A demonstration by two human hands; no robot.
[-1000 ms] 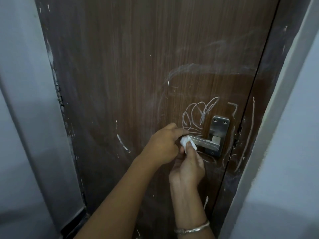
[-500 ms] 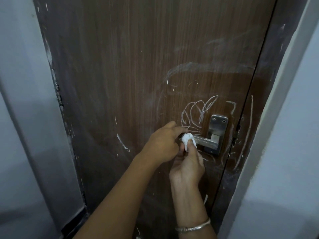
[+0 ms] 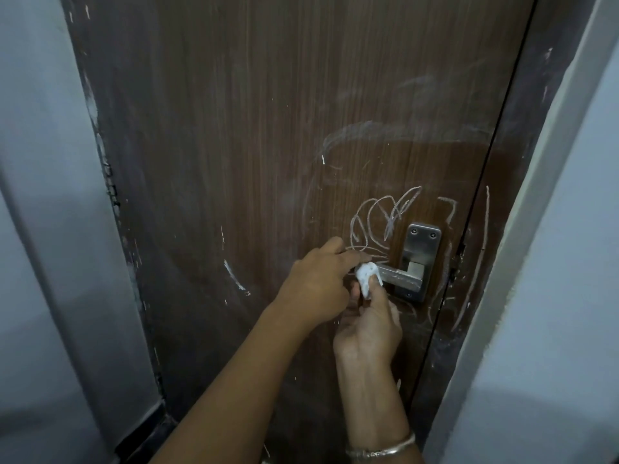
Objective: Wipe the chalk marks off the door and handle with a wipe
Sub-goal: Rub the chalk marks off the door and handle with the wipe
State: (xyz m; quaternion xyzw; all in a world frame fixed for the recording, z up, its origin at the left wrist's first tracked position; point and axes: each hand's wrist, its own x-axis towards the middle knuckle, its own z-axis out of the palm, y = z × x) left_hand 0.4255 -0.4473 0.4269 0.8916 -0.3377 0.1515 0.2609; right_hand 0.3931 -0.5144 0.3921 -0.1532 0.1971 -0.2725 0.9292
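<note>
One dark brown door (image 3: 234,145) with a vertical wood grain fills the middle of the view, and one brushed-metal lever handle (image 3: 400,275) sits on a rectangular plate with three visible screws near the door's right edge. White chalk marks (image 3: 385,216) loop in thin scribbled lines just above and left of the handle; one short streak lies further left, long strokes run down the frame on the right, and pale smears arc higher up. Two bare hands meet at the lever's free left end. The right hand (image 3: 368,329), reaching up from below, pinches one small crumpled white wipe (image 3: 366,277) between thumb and fingers against the lever. The left hand (image 3: 318,283) is curled beside it, fingers bent toward the lever's tip; whether they grip it cannot be told. One thin metal bangle (image 3: 382,447) circles the right wrist.
</note>
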